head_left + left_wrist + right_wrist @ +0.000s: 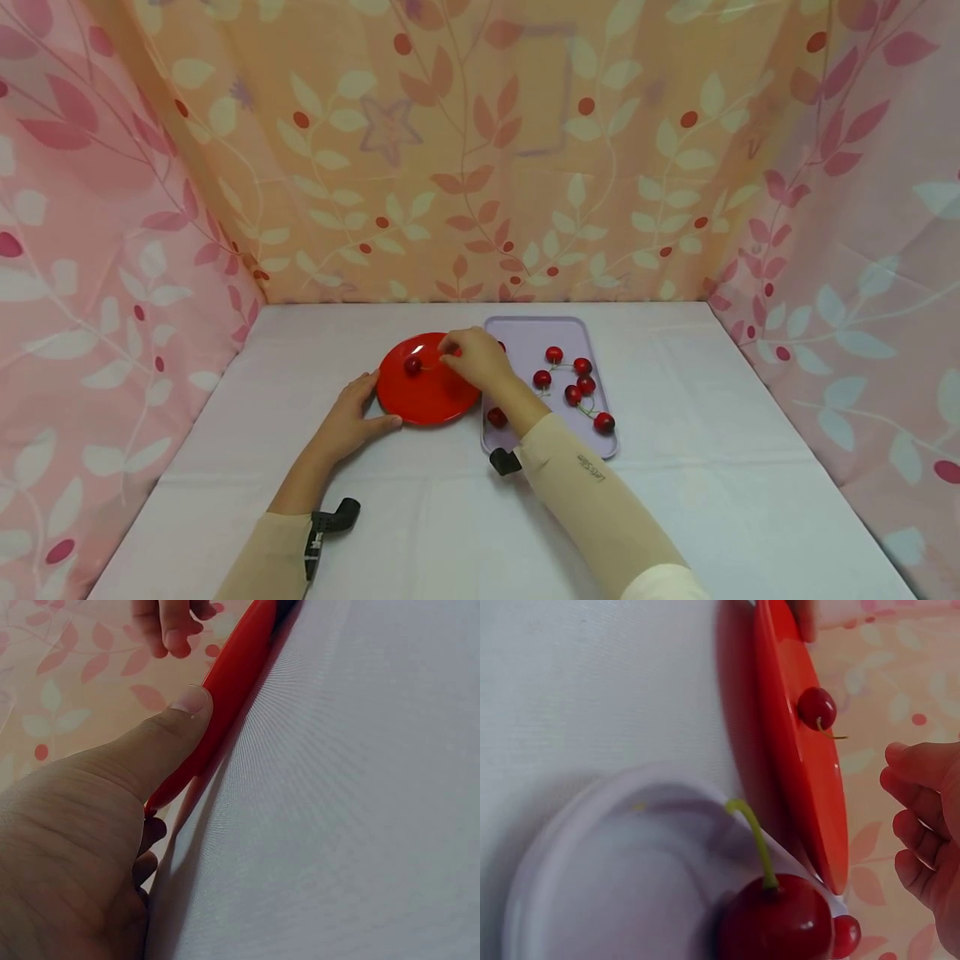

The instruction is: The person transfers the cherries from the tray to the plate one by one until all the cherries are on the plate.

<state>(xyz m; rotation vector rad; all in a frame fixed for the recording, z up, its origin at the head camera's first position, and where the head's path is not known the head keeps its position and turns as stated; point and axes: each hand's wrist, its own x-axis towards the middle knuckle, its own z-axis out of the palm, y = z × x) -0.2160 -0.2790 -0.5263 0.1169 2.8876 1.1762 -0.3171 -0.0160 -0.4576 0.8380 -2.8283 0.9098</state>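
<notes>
A red plate point(427, 404) lies on the white cloth, with one dark red cherry point(412, 365) on it, its stem pointing toward the right hand. My left hand point(348, 421) holds the plate's near-left rim, thumb point(191, 705) on the edge and fingers partly hidden past it. Over the right part of the plate hovers my right hand point(476, 358). Its fingers are loosely bent and hold nothing; in the right wrist view the fingertips point(900, 754) are apart from the cherry's stem. Right of the plate, a pale purple tray point(525, 329) carries several cherries point(586, 384), some joined by stems.
The right forearm crosses over the tray's left side and partly hides it. One cherry point(497, 417) lies near the tray's near-left corner. Behind the table hangs an orange leaf-patterned cloth point(480, 167), with pink patterned cloths point(112, 250) at the sides.
</notes>
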